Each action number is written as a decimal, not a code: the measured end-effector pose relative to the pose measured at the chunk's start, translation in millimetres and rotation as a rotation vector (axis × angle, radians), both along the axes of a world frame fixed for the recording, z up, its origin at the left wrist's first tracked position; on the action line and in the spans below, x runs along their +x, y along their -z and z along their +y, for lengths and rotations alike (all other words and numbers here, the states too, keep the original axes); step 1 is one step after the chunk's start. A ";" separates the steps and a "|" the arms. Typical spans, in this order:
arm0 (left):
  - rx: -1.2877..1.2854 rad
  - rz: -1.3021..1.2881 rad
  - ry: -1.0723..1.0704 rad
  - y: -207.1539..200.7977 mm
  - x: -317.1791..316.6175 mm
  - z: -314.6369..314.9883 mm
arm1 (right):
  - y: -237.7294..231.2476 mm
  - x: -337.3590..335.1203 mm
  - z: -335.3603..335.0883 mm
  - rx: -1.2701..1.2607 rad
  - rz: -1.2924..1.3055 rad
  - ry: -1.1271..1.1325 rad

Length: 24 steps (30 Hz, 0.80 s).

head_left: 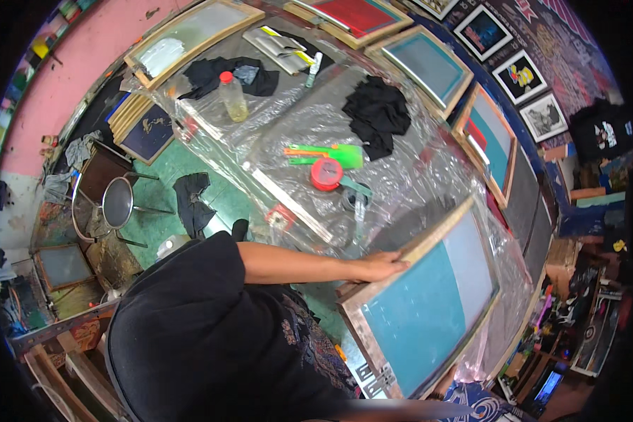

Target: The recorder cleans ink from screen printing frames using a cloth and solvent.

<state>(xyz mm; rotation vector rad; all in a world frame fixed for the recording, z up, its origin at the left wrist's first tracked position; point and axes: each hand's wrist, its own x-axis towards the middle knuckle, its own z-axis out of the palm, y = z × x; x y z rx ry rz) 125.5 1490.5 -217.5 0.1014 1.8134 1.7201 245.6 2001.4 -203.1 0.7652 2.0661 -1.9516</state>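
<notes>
A wooden screen-printing frame point(429, 299) with a teal coating and a paler grey mesh section is tilted over the near right part of the plastic-covered table point(295, 133). My left hand point(383, 267) is closed on its wooden side, the arm stretched across from a black sleeve. Low at the frame's near edge, a bit of my right hand point(443, 383) shows; its fingers are hidden. Beyond the frame lie bright green spatulas point(330, 155), a red round tub point(326, 174) and a dark cup point(356, 198) with a teal-grey tool across it.
A red-capped bottle point(233, 98) of yellowish liquid and black cloths point(376, 116) lie farther back. More frames point(429, 67) line the table's far edge. On the left, a round stool point(118, 202) and a dark cloth point(193, 200) are on the green floor. Cluttered shelves point(577, 330) stand right.
</notes>
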 end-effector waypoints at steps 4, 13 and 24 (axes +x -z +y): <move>-0.007 0.074 0.080 -22.5 -12.0 -42.2 | -52.1 -7.4 -90.0 0.045 0.034 -0.001; 0.202 0.156 0.178 -74.2 -44.8 -193.5 | -176.3 24.8 -295.4 0.175 0.125 0.087; 0.378 0.075 0.008 -104.5 -60.1 -373.2 | -218.2 9.3 -442.4 0.185 0.094 0.052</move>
